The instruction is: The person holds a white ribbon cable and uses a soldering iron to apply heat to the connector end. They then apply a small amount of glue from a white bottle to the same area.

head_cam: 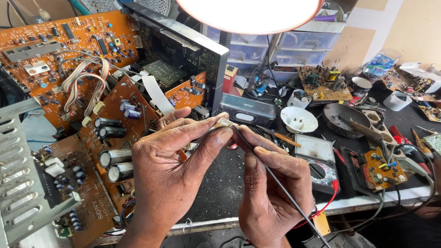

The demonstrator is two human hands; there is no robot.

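Head view: left hand (167, 177) grip pinches small component (223, 122); right hand (271, 193) grip pinches probe (275, 179), tip up-left.

Orange circuit boards (59, 59) left; multimeter (317, 158), white plug (298, 120) right.

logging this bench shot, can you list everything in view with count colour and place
orange circuit boards: several, orange, left
metal chassis: one, grey, far left
lamp: one, white, top centre
plastic drawers: a stack, clear, back
multimeter: one, grey, right of hands
small board: one, orange, right edge
small component: one, pale, in left fingers
probe: one, dark, in right hand
left hand: pinching the component
right hand: holding the probe
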